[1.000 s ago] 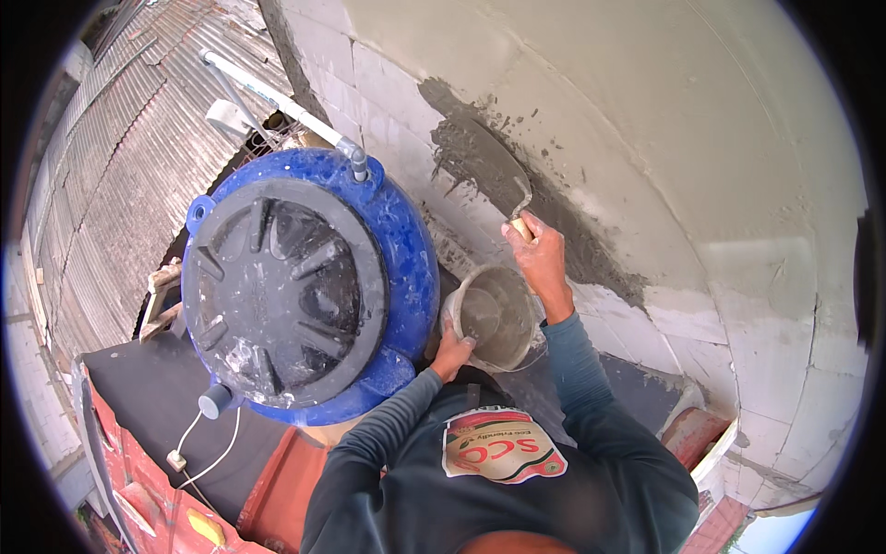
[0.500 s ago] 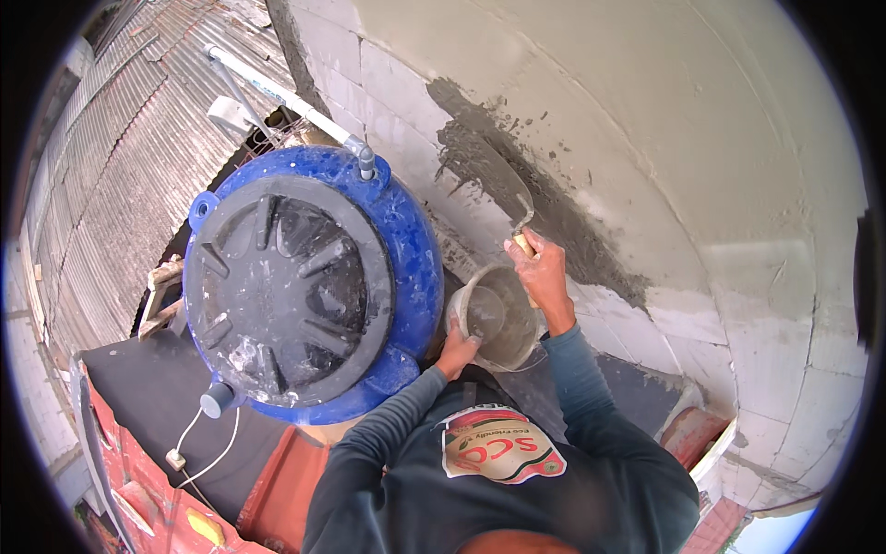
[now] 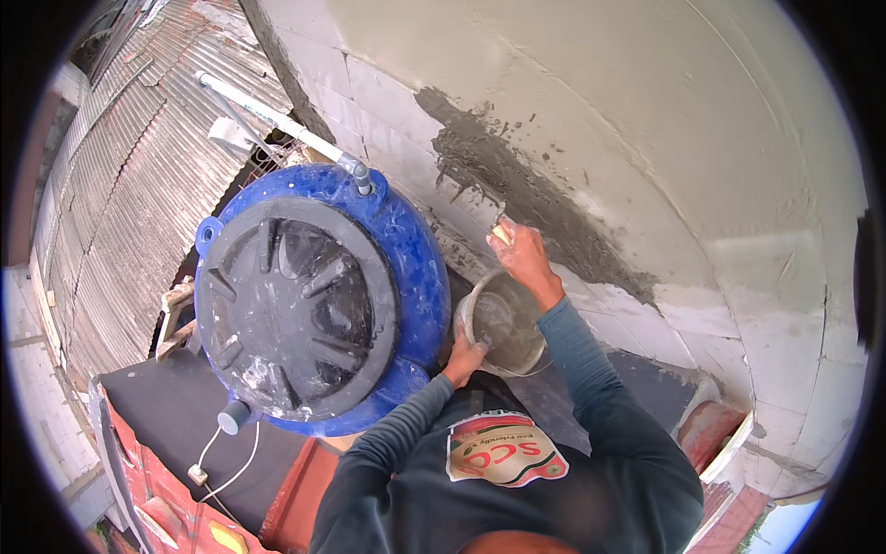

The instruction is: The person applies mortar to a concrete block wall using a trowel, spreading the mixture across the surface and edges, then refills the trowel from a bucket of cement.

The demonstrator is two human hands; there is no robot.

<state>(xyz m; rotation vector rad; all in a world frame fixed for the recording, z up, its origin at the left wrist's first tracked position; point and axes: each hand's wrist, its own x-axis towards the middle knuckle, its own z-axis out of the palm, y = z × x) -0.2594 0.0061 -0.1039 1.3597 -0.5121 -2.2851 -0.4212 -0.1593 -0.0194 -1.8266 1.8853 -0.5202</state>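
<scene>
My right hand (image 3: 523, 256) is shut on the wooden handle of a trowel (image 3: 499, 225), whose blade lies against the wet grey mortar patch (image 3: 517, 198) on the block wall (image 3: 646, 120). My left hand (image 3: 464, 356) grips the near rim of a small mortar-caked bucket (image 3: 503, 323), held up just below my right hand. The bucket holds grey mortar. The trowel blade is mostly hidden by my hand.
A big blue water tank with a black lid (image 3: 300, 309) stands close on my left, with a white pipe (image 3: 268, 115) running to its top. Corrugated metal roofing (image 3: 120, 185) lies far below at left. A black and red surface (image 3: 185, 434) is beneath me.
My right hand has drawn the trowel down the mortar patch toward the bucket. The view has shifted slightly. My left hand keeps hold of the bucket.
</scene>
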